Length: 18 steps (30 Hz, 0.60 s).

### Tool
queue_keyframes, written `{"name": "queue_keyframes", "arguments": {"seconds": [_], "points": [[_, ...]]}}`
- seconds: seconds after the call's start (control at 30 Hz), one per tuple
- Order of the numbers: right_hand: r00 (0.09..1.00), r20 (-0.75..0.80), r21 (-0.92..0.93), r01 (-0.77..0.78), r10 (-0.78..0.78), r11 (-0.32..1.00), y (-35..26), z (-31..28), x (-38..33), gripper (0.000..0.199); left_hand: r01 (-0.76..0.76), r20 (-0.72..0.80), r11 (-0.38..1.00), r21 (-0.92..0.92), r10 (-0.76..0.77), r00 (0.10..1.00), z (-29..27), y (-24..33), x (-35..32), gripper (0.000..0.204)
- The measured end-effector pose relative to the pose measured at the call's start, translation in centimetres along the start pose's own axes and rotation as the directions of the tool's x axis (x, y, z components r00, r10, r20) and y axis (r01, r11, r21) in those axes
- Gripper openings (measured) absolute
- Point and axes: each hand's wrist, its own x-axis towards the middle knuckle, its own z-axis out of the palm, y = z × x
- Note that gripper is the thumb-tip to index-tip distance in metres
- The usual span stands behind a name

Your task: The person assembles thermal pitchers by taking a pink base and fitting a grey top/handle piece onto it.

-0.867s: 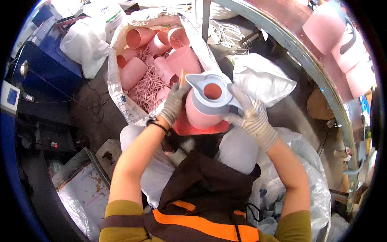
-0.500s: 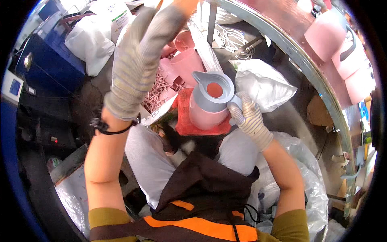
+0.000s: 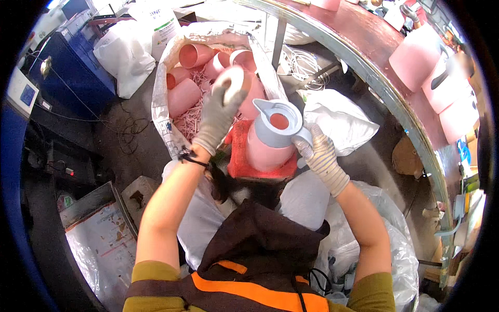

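A pink jug [image 3: 267, 153] with a grey collar, spout and handle stands on a red pad [image 3: 240, 158] in front of my knees. The round opening in its grey top shows reddish inside. My right hand [image 3: 319, 156], in a striped work glove, is closed around the jug's handle. My gloved left hand [image 3: 221, 112] is raised to the left of the jug, closed on a pale round piece [image 3: 232, 83] with a darker middle. Motion blurs that piece, so its kind is unclear.
A large white sack [image 3: 162, 112] beyond my left hand holds several pink cylinders [image 3: 184, 99] and pink scraps. Right of the jug lies a white bag [image 3: 338, 119]. A curved bench edge [image 3: 387, 91] runs along the right, with pink jugs [image 3: 416, 54] on it. Clear plastic [image 3: 387, 218] lies beside my right leg.
My left hand has come down from the top of the view toward the jug, bringing the pale round piece into clear sight. My right hand stays on the jug's handle.
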Motion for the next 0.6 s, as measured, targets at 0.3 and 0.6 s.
{"name": "queue_keyframes", "arguments": {"seconds": [0.3, 0.6], "points": [[0.998, 0.053, 0.08, -0.038, 0.034, 0.996, 0.0, -1.2, -1.2, 0.049, -0.07, 0.254, 0.801, 0.595, -0.105, 0.961, 5.7, -10.7, -2.5, 0.051], [0.997, 0.073, 0.155, -0.039, 0.028, 0.987, -0.4, -1.2, -1.0, 0.044, -0.475, 0.472, 0.874, -0.103, 0.463, 0.75, 6.2, -10.1, -0.2, 0.034]]}}
